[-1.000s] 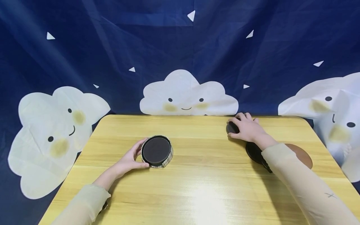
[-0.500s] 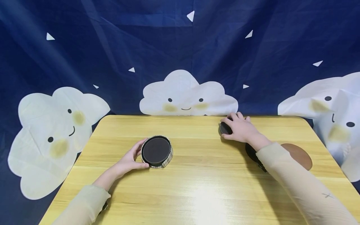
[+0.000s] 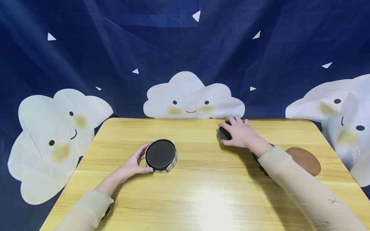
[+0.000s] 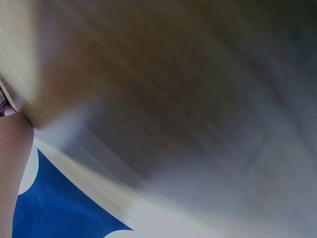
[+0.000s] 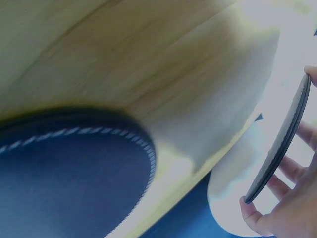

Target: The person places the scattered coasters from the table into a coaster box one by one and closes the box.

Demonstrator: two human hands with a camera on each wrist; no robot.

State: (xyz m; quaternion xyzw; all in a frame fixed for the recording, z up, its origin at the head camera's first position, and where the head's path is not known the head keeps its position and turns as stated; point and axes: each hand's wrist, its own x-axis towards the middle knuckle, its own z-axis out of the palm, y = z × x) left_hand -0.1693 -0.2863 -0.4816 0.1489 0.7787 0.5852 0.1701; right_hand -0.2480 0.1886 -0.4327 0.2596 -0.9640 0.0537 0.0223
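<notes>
Left of the table's middle, my left hand (image 3: pixel 131 165) grips a round holder (image 3: pixel 172 163) with a plaid side wall. Its thumb lies at the near edge and the fingers go round the left side. A dark round disc fills the holder's top. Toward the far edge, my right hand (image 3: pixel 241 133) holds a dark round coaster (image 3: pixel 224 134) by its rim, tilted. In the right wrist view that coaster (image 5: pixel 280 144) stands almost edge-on between thumb and fingers. The left wrist view shows mostly blurred wood and a bit of the left hand.
A brown round disc (image 3: pixel 303 161) lies on the wooden table (image 3: pixel 173 199) at the right, partly under the right sleeve. A black round piece shows beside that sleeve; in the right wrist view a dark stitched disc (image 5: pixel 74 183) lies close. A blue cloud-print curtain (image 3: pixel 173 41) hangs behind.
My right hand has moved left along the far part of the table, carrying the coaster. More of the brown disc shows. The left hand and plaid holder have stayed put.
</notes>
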